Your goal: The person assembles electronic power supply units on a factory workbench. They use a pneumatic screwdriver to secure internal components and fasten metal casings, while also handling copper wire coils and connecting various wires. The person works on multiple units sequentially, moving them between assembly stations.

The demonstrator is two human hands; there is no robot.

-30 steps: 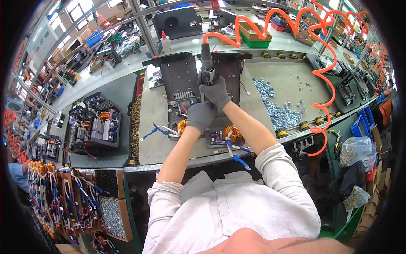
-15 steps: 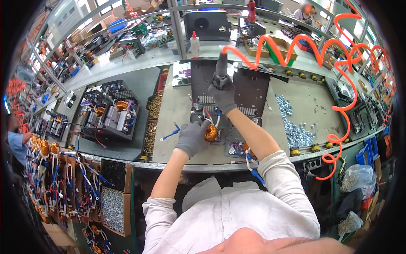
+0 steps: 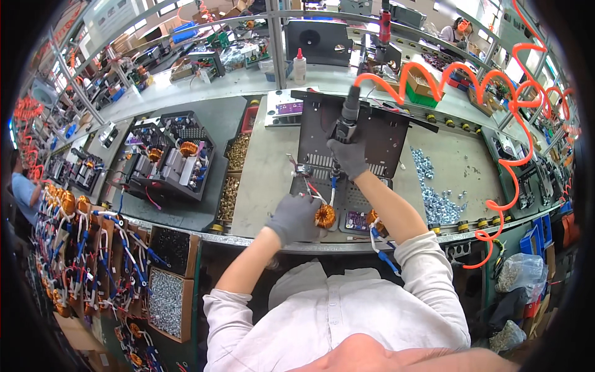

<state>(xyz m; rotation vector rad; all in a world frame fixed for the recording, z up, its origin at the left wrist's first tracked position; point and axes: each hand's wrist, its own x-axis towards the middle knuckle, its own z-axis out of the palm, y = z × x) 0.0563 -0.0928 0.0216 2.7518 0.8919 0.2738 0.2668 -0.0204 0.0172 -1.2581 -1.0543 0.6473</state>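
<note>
My right hand point(image 3: 348, 157) is wrapped round an air screwdriver point(image 3: 349, 113), held upright over a black sheet-metal chassis point(image 3: 315, 130). The screwdriver's lower end meets a blue-sleeved lead point(image 3: 334, 181) on the chassis floor. Curled against the left side of a copper-wound toroid coil point(image 3: 325, 216), my left hand point(image 3: 294, 219) holds it by its edge; its fingertips are partly hidden. White and red leads run up from this coil. Right of it lie a purple circuit board point(image 3: 357, 221) and a second coil point(image 3: 374, 221), partly behind my right forearm.
An orange coiled hose point(image 3: 455, 69) arches from the screwdriver to the right. Loose silver fasteners point(image 3: 439, 195) lie right of the chassis. Brass fasteners point(image 3: 230, 192) fill bins at left, beside another filled chassis point(image 3: 167, 162). A glue bottle point(image 3: 300, 69) stands behind.
The screwdriver has moved right and nearer to me, its tip now down at the blue-sleeved lead. My left hand and the coil sit slightly lower. The view has shifted a little.
</note>
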